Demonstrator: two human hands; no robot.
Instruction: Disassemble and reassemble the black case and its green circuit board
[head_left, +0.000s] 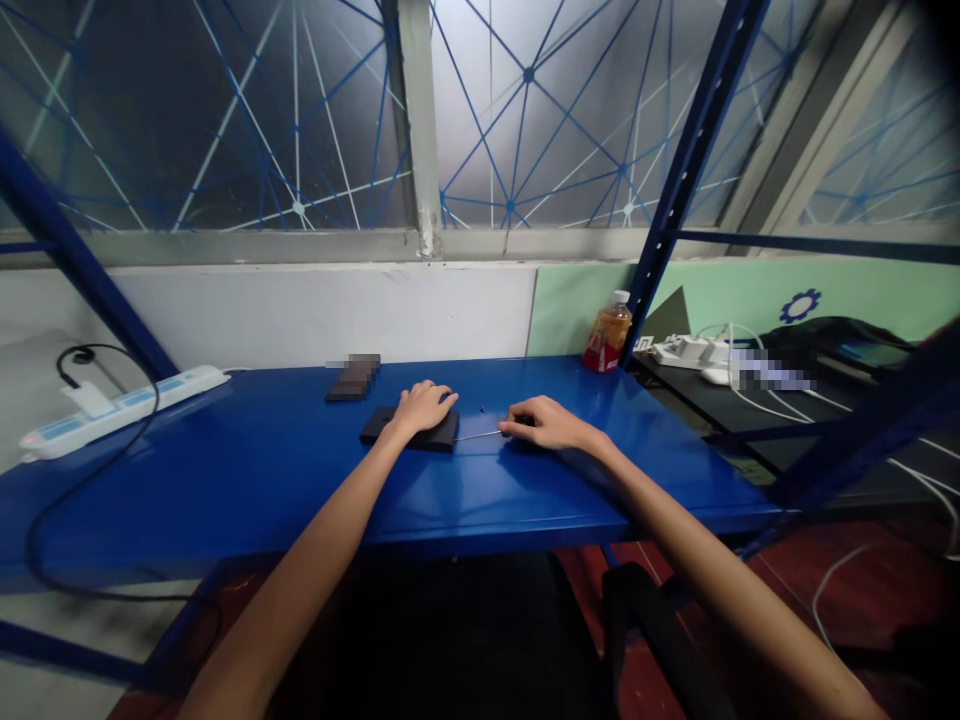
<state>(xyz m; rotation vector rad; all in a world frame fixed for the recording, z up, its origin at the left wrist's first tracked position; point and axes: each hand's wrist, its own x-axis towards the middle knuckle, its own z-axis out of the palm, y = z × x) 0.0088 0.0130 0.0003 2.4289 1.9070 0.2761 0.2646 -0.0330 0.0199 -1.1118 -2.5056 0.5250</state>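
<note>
A flat black box (442,436) lies on the blue table (300,500) near its middle. On top of it rests my left hand (425,408), fingers spread and pointing away from me. To the right, my right hand (546,422) is curled round the dark handle of a thin metal tool (480,435), whose shaft reaches left to the box's right edge. Part of the handle is hidden by the fingers. A tiny dark piece (482,408) lies on the table between the hands, too small to make out.
Behind the box lies a dark, partly blurred flat object (354,378). A bottle (609,332) stands at the back right. At left is a white power strip (127,412) with a black cable. Blue posts flank the table.
</note>
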